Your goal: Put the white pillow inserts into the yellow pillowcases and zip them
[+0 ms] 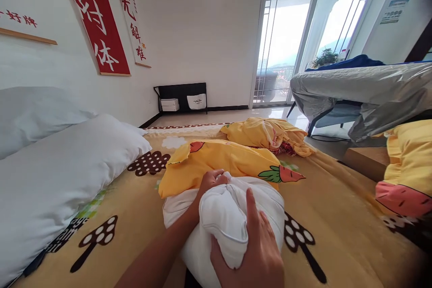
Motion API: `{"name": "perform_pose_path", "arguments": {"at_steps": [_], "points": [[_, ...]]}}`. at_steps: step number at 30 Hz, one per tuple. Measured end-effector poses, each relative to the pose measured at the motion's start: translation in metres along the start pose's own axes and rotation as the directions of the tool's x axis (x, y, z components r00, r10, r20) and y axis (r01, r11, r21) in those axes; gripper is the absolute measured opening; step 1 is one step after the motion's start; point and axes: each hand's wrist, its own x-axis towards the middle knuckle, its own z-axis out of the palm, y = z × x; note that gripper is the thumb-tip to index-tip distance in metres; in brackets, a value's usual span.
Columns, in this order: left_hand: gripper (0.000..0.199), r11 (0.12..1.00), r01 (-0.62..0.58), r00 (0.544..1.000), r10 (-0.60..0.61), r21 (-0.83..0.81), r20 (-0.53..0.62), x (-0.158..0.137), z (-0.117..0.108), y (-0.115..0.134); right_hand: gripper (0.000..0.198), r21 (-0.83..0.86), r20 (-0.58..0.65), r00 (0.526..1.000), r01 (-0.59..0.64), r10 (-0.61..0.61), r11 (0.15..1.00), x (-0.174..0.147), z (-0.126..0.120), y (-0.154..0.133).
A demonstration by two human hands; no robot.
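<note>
White, plump, bunched-up pillow

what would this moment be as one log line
left hand: gripping white pillow; right hand: clasping its folded end; yellow cover: against pillow's far side; patterned bedspread: underneath

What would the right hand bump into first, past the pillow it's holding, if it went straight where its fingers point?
Probably the yellow carrot-print pillowcase, at the far side of the white pillow that the right hand is holding. Its height is hard to judge, so it might pass over.
</note>
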Motion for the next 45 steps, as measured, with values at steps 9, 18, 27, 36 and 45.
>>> {"name": "perform_pose_path", "arguments": {"at_steps": [9,18,27,36,45], "points": [[0.019,0.990,-0.139,0.977,0.139,-0.009,0.161,-0.014,-0.002,0.005,0.070,-0.148,0.106,0.970,0.232,-0.218,0.961,-0.019,-0.008,0.008],[0.017,0.980,-0.200,0.961,0.198,-0.010,0.193,-0.018,0.002,0.002,0.055,-0.244,0.124,0.953,0.299,-0.276,0.923,-0.022,-0.013,0.004],[0.015,0.984,-0.177,0.951,0.176,-0.021,0.253,-0.024,-0.009,0.013,0.037,-0.241,0.170,0.961,0.256,-0.219,0.936,-0.012,0.000,0.004],[0.028,0.820,-0.430,0.827,0.525,0.377,-0.198,-0.046,-0.070,0.037,0.026,-0.094,0.455,0.890,0.072,-0.021,0.993,0.047,-0.005,0.010],[0.024,0.333,-0.327,0.925,0.306,0.885,0.226,-0.016,-0.081,0.010,0.062,-0.206,0.598,0.790,0.313,-0.134,0.927,0.058,-0.011,0.020]]}}
